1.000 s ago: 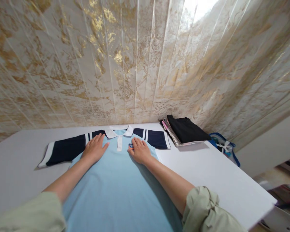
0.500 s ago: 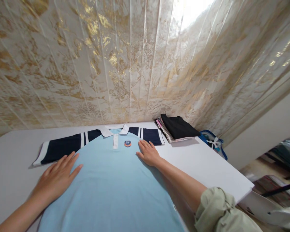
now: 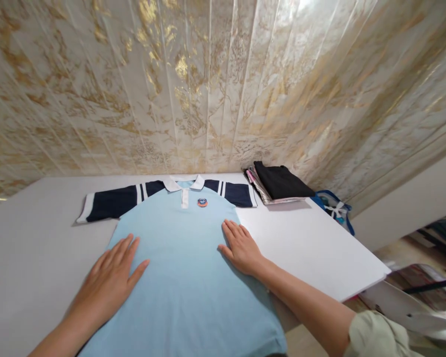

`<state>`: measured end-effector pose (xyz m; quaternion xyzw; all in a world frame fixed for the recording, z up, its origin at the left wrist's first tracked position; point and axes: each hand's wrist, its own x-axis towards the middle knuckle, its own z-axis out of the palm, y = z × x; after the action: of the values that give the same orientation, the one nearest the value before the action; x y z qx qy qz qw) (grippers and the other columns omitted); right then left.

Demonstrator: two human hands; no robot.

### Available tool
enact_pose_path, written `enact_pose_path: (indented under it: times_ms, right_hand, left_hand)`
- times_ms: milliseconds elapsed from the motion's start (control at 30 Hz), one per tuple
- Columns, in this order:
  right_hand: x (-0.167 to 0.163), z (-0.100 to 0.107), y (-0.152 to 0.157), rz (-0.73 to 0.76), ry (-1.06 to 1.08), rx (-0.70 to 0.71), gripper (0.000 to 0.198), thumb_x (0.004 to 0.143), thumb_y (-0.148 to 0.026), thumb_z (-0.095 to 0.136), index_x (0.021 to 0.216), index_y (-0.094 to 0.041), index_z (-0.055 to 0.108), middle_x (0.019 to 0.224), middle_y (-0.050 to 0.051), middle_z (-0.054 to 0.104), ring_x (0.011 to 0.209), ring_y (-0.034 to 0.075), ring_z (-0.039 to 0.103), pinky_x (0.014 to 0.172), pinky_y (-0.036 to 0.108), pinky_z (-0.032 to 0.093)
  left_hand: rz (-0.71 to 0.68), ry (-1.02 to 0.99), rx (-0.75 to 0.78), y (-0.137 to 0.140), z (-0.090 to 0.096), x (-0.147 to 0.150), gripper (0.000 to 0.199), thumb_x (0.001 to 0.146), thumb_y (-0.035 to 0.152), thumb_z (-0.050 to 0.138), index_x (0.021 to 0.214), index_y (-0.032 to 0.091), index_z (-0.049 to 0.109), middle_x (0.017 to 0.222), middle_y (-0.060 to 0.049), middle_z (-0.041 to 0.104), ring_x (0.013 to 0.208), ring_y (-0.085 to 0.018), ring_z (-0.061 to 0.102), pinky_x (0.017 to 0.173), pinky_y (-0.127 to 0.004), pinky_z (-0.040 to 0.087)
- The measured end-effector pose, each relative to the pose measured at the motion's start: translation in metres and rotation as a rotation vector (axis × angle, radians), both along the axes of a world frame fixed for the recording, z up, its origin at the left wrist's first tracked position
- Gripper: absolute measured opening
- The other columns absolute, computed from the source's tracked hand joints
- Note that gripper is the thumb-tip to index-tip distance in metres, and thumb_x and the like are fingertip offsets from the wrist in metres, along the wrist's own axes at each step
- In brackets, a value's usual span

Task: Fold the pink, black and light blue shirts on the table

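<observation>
A light blue polo shirt (image 3: pixel 178 253) lies spread face up, its white collar toward the wall. Dark navy sleeves with white stripes stretch out to both sides, and a small round badge (image 3: pixel 202 202) sits on the chest. My left hand (image 3: pixel 109 277) rests flat on the shirt's left side, fingers together and thumb apart. Against the right side, below the sleeve, my right hand (image 3: pixel 241 247) lies flat with its thumb spread. Neither hand grasps the cloth. The shirt's lower part runs out of the frame at the bottom.
The shirt lies on a white table (image 3: pixel 319 248) whose edge slants down at the right. A pile of folded clothes (image 3: pixel 282 182), black on top, stands at the back right, beside a blue-edged clear bag (image 3: pixel 333 209). A gold-patterned wall (image 3: pixel 208 99) rises behind.
Both hands have slid down the shirt toward me, away from the sleeves, still flat on the cloth. The shirt's body looks smoother, and the view has shifted slightly.
</observation>
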<state>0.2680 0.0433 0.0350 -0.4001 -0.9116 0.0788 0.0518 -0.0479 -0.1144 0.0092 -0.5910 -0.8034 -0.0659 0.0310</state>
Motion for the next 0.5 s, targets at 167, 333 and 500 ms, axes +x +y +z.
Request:
enact_pose_path:
  times_ms: [167,333,500]
  right_hand:
    - [0.021,0.003,0.011,-0.103,-0.045,0.013,0.064,0.098,-0.048,0.034,0.152,-0.016,0.027,0.158,0.008,0.023,0.146,0.023,0.019,0.118,0.043,0.013]
    - [0.025,0.009,-0.030,-0.007,-0.025,-0.009,0.065,0.096,-0.046,0.040,0.152,-0.017,0.027,0.159,0.007,0.020,0.146,0.024,0.018,0.119,0.044,0.011]
    - [0.043,0.009,-0.063,0.042,-0.015,-0.058,0.065,0.096,-0.046,0.040,0.153,-0.019,0.023,0.160,0.004,0.019,0.146,0.023,0.019,0.119,0.044,0.012]
  left_hand:
    - [0.024,-0.007,0.010,-0.020,0.005,-0.031,0.063,0.088,0.048,0.025,0.144,0.025,0.042,0.152,-0.002,0.041,0.142,-0.024,0.033,0.118,-0.045,0.021]
    - [0.050,0.042,0.068,-0.040,0.007,-0.019,0.058,0.089,0.040,0.027,0.137,0.018,0.052,0.148,-0.008,0.047,0.139,-0.027,0.038,0.115,-0.047,0.027]
    - [-0.066,0.024,0.086,-0.076,-0.016,0.017,0.064,0.088,0.052,0.035,0.143,0.020,0.046,0.151,-0.006,0.042,0.138,-0.028,0.039,0.114,-0.050,0.026]
